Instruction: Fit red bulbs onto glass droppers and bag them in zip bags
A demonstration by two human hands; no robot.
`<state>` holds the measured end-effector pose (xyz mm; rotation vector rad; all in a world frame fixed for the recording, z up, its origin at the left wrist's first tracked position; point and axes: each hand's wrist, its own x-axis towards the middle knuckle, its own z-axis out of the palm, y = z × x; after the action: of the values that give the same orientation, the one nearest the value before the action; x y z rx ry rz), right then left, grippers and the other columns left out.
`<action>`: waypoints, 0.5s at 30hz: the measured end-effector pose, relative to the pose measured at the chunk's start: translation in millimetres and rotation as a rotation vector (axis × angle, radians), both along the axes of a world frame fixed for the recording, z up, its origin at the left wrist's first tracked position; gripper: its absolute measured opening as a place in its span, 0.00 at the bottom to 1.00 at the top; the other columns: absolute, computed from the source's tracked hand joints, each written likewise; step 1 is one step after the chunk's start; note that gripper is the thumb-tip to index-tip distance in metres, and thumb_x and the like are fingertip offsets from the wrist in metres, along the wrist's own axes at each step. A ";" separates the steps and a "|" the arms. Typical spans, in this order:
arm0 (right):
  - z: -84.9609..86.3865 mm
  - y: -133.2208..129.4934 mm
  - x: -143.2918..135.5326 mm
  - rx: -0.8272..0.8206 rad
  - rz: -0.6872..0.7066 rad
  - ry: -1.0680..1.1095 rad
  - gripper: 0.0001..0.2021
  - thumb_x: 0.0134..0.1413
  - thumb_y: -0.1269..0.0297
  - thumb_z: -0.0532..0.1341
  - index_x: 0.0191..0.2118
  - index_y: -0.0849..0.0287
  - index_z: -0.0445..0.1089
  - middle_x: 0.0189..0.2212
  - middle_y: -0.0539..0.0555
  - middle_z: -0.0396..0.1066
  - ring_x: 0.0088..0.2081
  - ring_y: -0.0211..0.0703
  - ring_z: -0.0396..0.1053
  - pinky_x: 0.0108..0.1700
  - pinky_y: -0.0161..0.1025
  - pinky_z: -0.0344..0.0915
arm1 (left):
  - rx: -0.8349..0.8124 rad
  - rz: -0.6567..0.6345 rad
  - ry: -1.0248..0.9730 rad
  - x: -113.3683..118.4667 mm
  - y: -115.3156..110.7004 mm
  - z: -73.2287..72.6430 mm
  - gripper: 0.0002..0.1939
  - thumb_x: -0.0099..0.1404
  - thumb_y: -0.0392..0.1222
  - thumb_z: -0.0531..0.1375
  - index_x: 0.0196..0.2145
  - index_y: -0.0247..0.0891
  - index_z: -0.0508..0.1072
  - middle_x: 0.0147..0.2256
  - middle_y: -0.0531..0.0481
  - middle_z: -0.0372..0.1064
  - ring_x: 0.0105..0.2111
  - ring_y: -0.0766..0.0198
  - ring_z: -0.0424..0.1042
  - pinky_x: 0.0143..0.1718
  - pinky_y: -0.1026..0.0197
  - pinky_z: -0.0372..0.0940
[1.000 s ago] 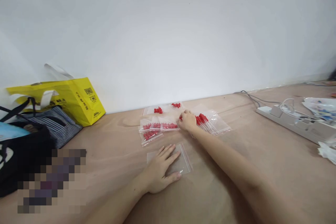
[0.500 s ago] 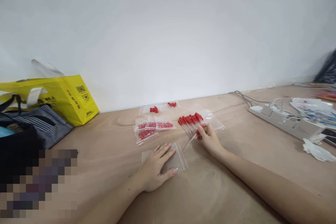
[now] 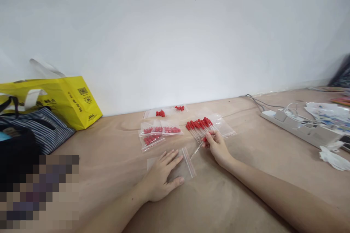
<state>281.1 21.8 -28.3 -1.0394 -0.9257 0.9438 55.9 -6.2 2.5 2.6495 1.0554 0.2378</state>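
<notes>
My left hand [image 3: 164,173] lies flat with its fingers apart on a clear zip-lock bag [image 3: 182,167], pressing it to the table. My right hand [image 3: 217,147] pinches a glass dropper [image 3: 197,149] by its red rubber bulb. The dropper slants down to the left, and its tip is at the bag's zip edge; I cannot tell whether it is inside. Just beyond my right hand several red-bulbed droppers [image 3: 198,124] lie side by side in a row. Under and beside their right end are more clear bags [image 3: 225,127].
Filled zip-lock bags with red bulbs [image 3: 161,130] lie left of the row, others [image 3: 160,113] by the wall. A yellow bag [image 3: 79,98] and a striped pouch [image 3: 54,129] stand left. On the right are a power strip [image 3: 290,127] with cables and a crumpled white wrapper [image 3: 334,158].
The dropper in my right hand has shifted slightly, its tip still near the bag's zip edge. My left hand stays on the bag. The view has turned a little.
</notes>
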 end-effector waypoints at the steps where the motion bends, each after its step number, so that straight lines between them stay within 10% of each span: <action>1: 0.2 -0.1 0.2 -0.003 -0.012 0.007 0.23 0.38 0.43 0.58 0.31 0.56 0.53 0.20 0.45 0.64 0.18 0.34 0.62 0.21 0.33 0.57 | -0.005 0.000 0.000 0.2 -0.1 0.1 0.29 0.61 0.56 0.49 0.58 0.44 0.50 0.60 0.47 0.43 0.58 0.53 0.44 0.57 0.44 0.43; 15: -0.6 -8.0 -6.0 -0.074 0.241 -0.014 0.22 0.37 0.45 0.61 0.30 0.57 0.55 0.22 0.47 0.67 0.23 0.36 0.67 0.26 0.35 0.63 | -0.033 0.062 -0.050 5.2 4.0 0.6 0.35 0.57 0.54 0.55 0.58 0.41 0.49 0.58 0.46 0.48 0.57 0.53 0.48 0.57 0.46 0.44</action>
<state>275.2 13.8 -28.9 -1.0119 -1.0508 1.1795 61.1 -2.1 3.1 2.5704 1.1175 0.2955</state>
